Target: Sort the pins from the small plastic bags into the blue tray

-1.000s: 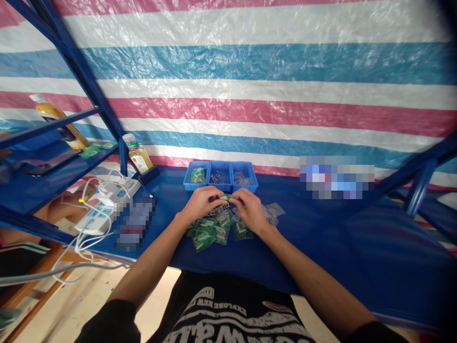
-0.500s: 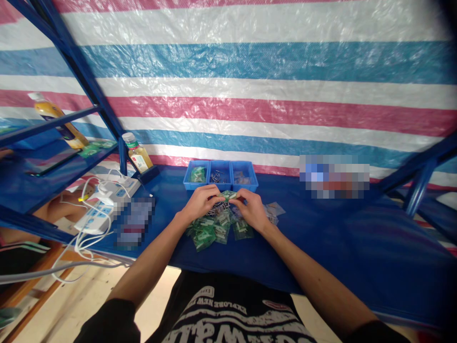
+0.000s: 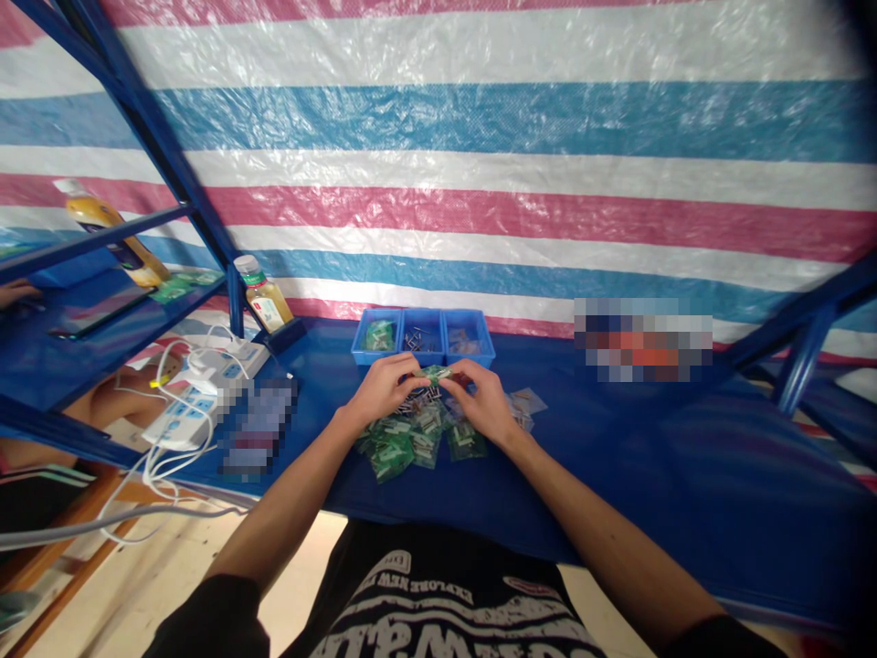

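Note:
Between my two hands is a small green plastic bag (image 3: pixel 437 373), pinched at both ends. My left hand (image 3: pixel 387 388) grips its left end with thumb and fingers, and my right hand (image 3: pixel 480 397) grips the right end. Under and in front of the hands lies a pile of green-tinted bags (image 3: pixel 392 450) with small pale and metal parts inside. Loose screws (image 3: pixel 428 395) show just below the held bag, partly covered by the fingers. Clear bags (image 3: pixel 527 402) lie to the right of my right hand.
Behind the hands stand three joined blue bins: a left bin (image 3: pixel 356 347) with green bags, a middle bin (image 3: pixel 423 317) with screws, a right bin (image 3: pixel 488 347) with clear bags. Leftward are a phone (image 3: pixel 260 425), power strip (image 3: pixel 182 411) and bottle (image 3: pixel 264 297). Another person's hand (image 3: pixel 19 292) is far left.
My hands and the held bag have barely moved. At the far left, the other person's hand has come further into view.

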Demonstrator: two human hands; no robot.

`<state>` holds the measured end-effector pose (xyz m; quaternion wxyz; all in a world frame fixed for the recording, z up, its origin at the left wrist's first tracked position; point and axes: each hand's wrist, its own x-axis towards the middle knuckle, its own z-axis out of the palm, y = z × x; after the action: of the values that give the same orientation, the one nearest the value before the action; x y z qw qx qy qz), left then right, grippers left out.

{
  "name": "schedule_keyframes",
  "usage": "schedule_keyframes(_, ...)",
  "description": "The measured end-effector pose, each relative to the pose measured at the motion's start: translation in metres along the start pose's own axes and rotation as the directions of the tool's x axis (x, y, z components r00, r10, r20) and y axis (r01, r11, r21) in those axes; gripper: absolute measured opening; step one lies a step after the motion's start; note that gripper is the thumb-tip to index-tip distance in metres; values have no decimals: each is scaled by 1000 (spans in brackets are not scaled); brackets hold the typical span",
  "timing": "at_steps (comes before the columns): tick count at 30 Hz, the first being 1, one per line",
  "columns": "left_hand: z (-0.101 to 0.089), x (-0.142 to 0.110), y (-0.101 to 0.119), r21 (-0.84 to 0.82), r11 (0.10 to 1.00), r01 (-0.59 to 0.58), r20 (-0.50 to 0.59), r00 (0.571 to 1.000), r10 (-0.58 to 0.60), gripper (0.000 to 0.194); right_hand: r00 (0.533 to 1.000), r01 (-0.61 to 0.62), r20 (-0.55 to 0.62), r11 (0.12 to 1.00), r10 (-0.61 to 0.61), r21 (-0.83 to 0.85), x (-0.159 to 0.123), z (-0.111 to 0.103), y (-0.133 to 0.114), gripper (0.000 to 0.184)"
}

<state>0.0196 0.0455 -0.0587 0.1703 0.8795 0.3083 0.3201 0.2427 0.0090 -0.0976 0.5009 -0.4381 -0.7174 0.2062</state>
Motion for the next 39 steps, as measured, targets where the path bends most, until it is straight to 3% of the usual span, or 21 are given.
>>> schedule_keyframes(6,-1,2,2,-12,999,-49,28,998,49,39,1000,-14,-7,1000,14,26,0,1,2,24)
schedule_keyframes(11,-2,1,1,-51,998,-30,5,1000,31,36,999,-7,37,1000,8,-19,0,2,6,22)
schedule_keyframes(17,-1,0,1,-13,1000,9,-2,1000,-9,31,1000,-11,11,999,12,-50,0,2,7,22)
schedule_keyframes(39,1,0,1,18,1000,9,41,999,-10,43,998,22,65,993,-15,-117,0,-1,2,24)
